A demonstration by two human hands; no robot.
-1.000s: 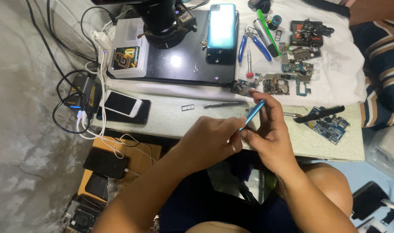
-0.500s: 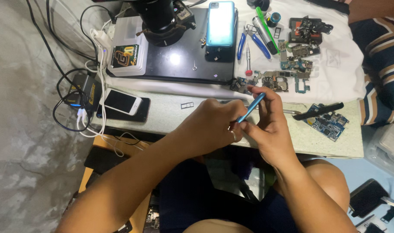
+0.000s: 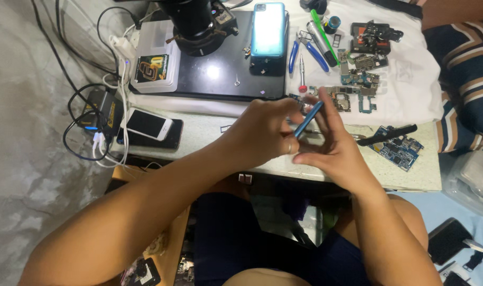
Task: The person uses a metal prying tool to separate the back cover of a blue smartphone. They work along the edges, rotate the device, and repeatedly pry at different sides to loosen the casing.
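Observation:
Both my hands meet over the front edge of the pale worktable (image 3: 411,175). My left hand (image 3: 257,135) and my right hand (image 3: 331,151) together hold a thin blue pen-like tool (image 3: 309,119), which points up and to the right. What sits between my fingertips is hidden. Just beyond my hands lie bare phone circuit boards (image 3: 352,98). A blue circuit board (image 3: 400,151) and a black tool (image 3: 387,135) lie to the right of my right hand.
A black microscope base (image 3: 220,69) carries a teal phone (image 3: 268,29) and a white box (image 3: 154,63). Blue-handled pliers (image 3: 305,50), a green tool and phone parts lie on a white cloth. A white phone (image 3: 146,124), charger and cables sit at left.
My hands have stayed together on the blue tool and drifted slightly left and toward the table; the tool tilts a little more upright.

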